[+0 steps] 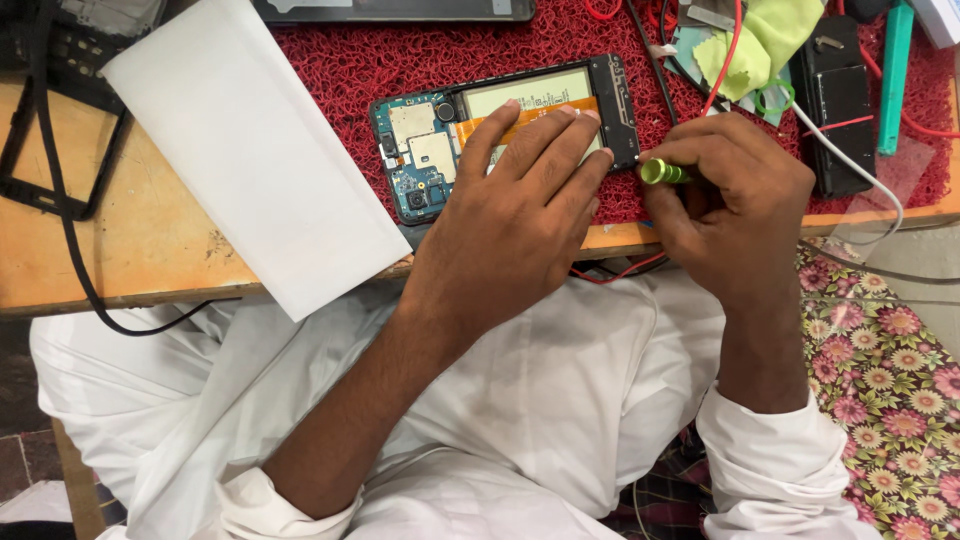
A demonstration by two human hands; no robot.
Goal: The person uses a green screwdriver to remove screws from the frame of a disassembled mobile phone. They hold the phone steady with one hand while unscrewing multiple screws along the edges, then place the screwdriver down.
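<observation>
From above, my left hand point(520, 215) lies flat, fingers spread, on the opened black smartphone with exposed blue circuit board and orange ribbon cable point(425, 150), pinning it to the red looped-fibre mat point(340, 60) on the wooden bench point(150, 240). My right hand point(735, 195) is closed around a green metal screwdriver point(662, 172), its tip at the phone's right edge. A white sheet of paper point(250, 150) lies left of the phone.

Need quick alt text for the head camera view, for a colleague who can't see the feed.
A person's left hand presses flat on an opened smartphone with exposed blue circuit board lying on a red looped mat, while the right hand holds a green metal-handled screwdriver at the phone's lower edge. A blank white sheet of paper lies on the wooden table to the left.
</observation>
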